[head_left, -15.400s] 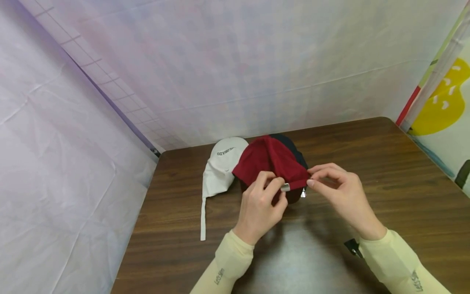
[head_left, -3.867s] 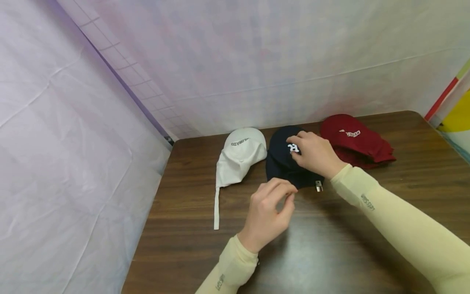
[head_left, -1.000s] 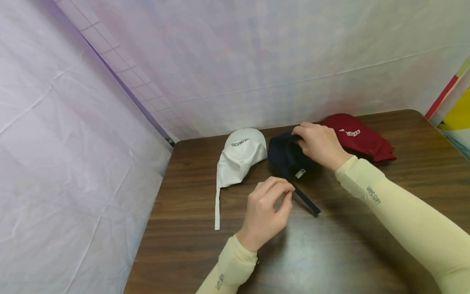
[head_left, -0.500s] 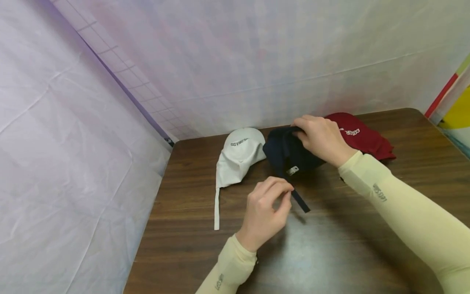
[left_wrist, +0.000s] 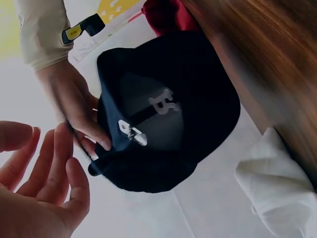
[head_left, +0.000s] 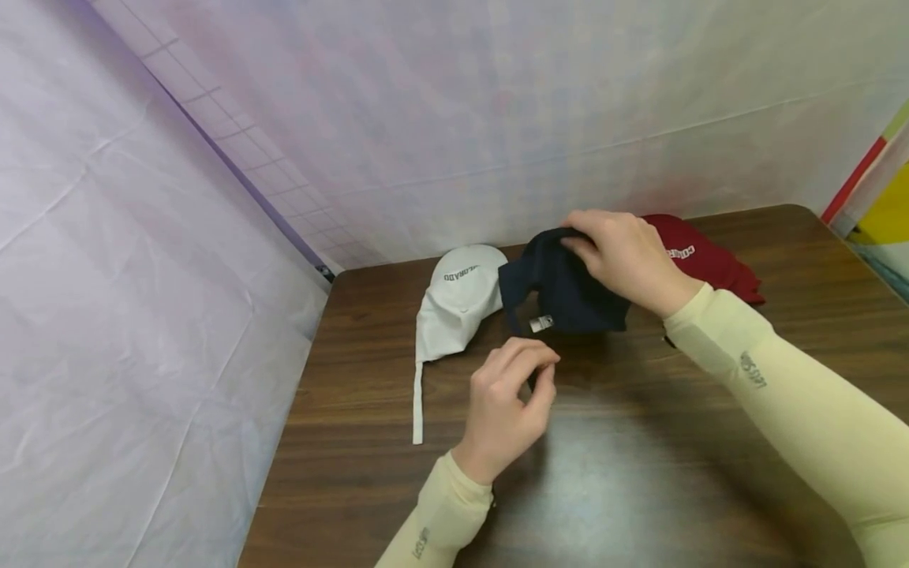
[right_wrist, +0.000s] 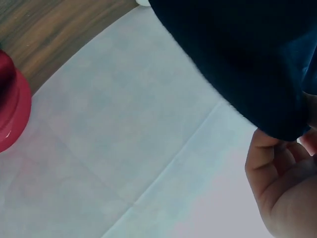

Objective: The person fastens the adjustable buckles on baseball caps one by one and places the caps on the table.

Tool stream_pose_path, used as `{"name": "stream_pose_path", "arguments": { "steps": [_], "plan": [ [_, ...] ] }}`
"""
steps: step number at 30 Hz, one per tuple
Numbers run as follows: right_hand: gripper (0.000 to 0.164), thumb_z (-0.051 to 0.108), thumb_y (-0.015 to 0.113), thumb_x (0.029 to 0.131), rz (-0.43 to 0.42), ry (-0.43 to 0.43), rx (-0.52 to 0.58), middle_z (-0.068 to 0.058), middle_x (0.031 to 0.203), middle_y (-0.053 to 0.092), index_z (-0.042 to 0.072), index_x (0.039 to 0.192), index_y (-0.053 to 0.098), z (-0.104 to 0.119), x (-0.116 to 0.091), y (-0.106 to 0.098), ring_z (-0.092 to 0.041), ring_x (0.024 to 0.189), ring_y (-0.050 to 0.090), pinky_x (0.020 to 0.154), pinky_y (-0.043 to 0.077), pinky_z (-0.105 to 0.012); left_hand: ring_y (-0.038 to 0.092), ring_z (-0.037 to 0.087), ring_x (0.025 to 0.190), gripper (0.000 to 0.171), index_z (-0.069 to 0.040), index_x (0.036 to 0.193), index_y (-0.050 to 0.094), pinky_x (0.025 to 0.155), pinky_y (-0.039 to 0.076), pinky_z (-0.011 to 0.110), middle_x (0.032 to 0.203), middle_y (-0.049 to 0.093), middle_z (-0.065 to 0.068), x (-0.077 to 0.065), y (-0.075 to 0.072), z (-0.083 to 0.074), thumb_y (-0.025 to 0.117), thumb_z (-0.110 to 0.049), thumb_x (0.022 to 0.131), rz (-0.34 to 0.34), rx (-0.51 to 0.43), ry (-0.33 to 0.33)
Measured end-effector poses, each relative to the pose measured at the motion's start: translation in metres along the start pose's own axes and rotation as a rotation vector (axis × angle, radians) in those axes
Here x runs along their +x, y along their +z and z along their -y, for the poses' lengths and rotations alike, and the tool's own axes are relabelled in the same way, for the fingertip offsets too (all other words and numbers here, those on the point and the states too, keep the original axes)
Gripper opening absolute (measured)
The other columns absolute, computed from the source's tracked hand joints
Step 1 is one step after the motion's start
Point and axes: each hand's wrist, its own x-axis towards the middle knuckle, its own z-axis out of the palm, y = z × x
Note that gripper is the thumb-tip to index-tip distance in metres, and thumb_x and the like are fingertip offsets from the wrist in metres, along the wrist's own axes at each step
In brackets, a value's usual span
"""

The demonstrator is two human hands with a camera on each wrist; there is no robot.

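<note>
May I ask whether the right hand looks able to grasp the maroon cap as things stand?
Probably not yet: the right hand is near the maroon cap but busy gripping the navy cap.

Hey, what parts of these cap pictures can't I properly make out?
- Lettering on the red cap: head view, partly covered by the right hand.
- Outer front of the dark cap: head view, hidden by the cap itself.
- Part of the white cap: left wrist view, cut off at the lower right.
</note>
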Motion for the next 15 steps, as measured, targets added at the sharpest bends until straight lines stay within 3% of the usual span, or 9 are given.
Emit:
{"name": "stream_pose_path", "arguments": {
  "steps": [7, 15],
  "plan": [
    [0.015, 0.017, 0.067, 0.098, 0.043, 0.033, 0.097, -0.008, 0.097, 0.071, 0.012, 0.113, 0.069, 0.004, 0.004, -0.007, -0.022, 0.073, 0.065, 0.067, 0.051, -0.041, 0.063, 0.012, 0.082, 0.018, -0.007, 0.102, 0.071, 0.071, 0.052, 0.025, 0.099, 0.067, 0.004, 0.0, -0.007, 0.004, 0.059, 0.002, 0.093, -0.091, -0.042, -0.02],
    [0.021, 0.026, 0.06, 0.102, 0.171, 0.144, 0.285, -0.004, 0.11, 0.069, 0.018, 0.12, 0.068, 0.004, 0.007, -0.015, -0.019, 0.089, 0.064, 0.078, 0.048, -0.041, 0.065, 0.016, 0.085, 0.019, -0.004, 0.102, 0.071, 0.073, 0.054, 0.03, 0.099, 0.068, 0.006, 0.002, -0.014, 0.005, 0.058, 0.005, 0.092, -0.188, -0.069, -0.006]
  ]
}}
